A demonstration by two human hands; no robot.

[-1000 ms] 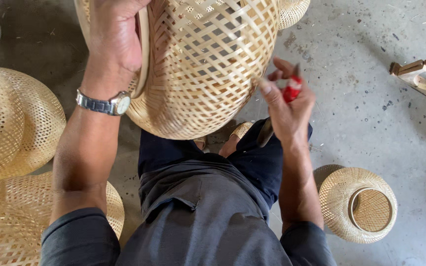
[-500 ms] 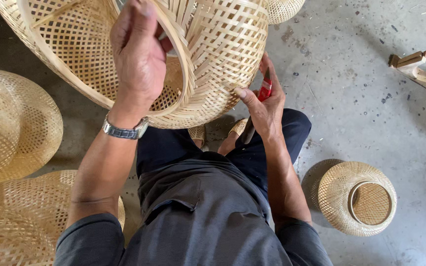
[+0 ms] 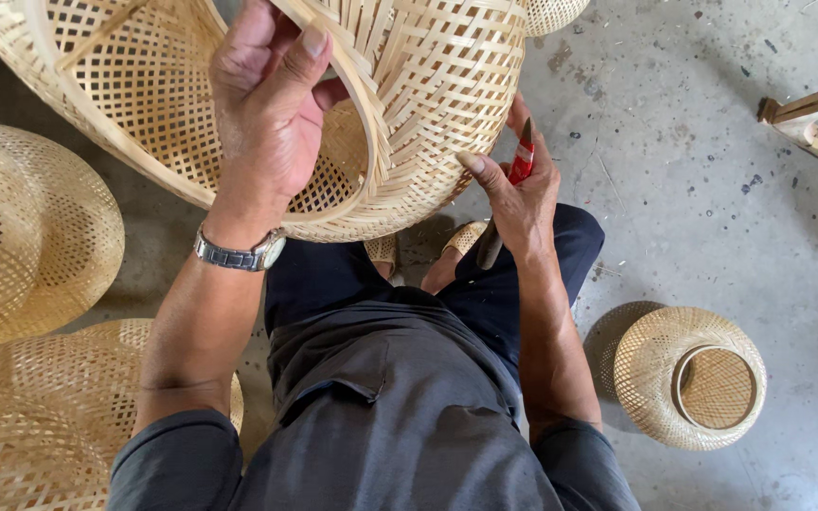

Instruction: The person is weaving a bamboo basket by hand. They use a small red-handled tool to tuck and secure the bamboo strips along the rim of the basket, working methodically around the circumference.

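I note my left hand (image 3: pixel 272 114) clamped on the rim of the large woven bamboo basket (image 3: pixel 428 104), mouth tilted toward me, while my right hand (image 3: pixel 518 199), fist closed around red-handled cutters (image 3: pixel 521 163), sits touching its lower-right wall.

Large woven bamboo basket (image 3: pixel 428 104): pale tan open lattice, dome-shaped, tilted, open mouth facing camera, held in air above lap, rim strip gripped by left hand (image 3: pixel 267 114). Red-handled tool (image 3: pixel 520 163): slim, upright in right hand (image 3: pixel 518 203), touching basket's outer wall, lower right side.
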